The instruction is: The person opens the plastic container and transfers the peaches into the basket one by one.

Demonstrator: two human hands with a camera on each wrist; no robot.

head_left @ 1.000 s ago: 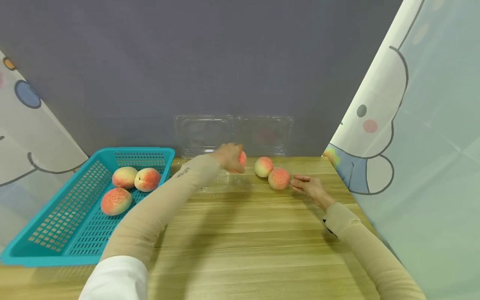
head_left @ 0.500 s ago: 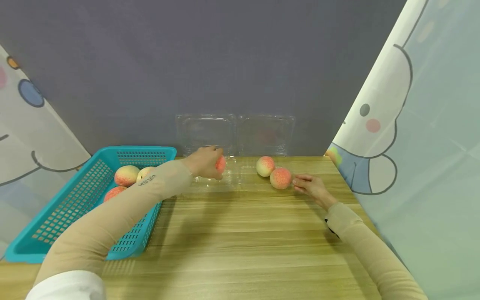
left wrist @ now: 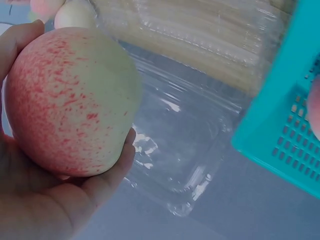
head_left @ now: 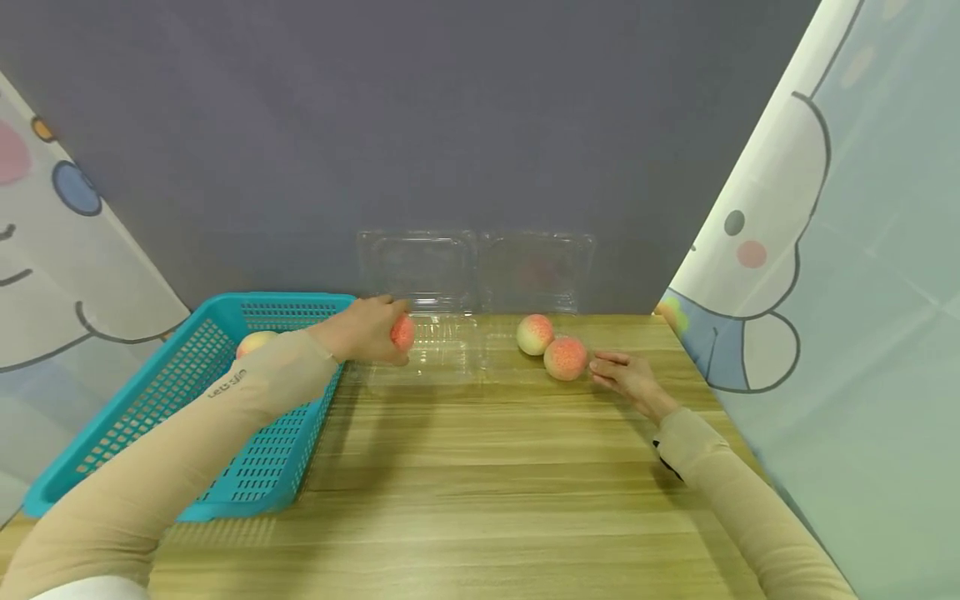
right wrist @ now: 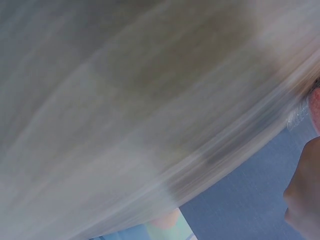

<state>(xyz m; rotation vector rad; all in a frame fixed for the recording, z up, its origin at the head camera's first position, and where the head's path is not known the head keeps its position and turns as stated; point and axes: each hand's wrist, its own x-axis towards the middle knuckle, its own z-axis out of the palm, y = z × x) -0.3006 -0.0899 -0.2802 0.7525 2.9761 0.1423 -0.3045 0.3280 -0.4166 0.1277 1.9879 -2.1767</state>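
"Where do we see the held peach [head_left: 403,332]?"

"Our left hand [head_left: 367,331] clamps it between thumb and fingers. It shows on that hand's right, by the left edge of the clear tray [head_left: 442,354]. It looks round, with no plain long axis."

"Is anything in our way?"

"The teal basket [head_left: 262,462] lies left of the peach, its rim beside our wrist. Our left sleeve [head_left: 187,446] crosses it, partly hiding another peach [head_left: 257,342] inside. Clear lids [head_left: 423,268] stand behind."

"And our right hand [head_left: 628,379]?"

"Farther off, fingers loosely extended, gripping nothing, beside the front peach [head_left: 566,358]; we cannot tell whether they touch. The rear peach [head_left: 535,334] adjoins that one."
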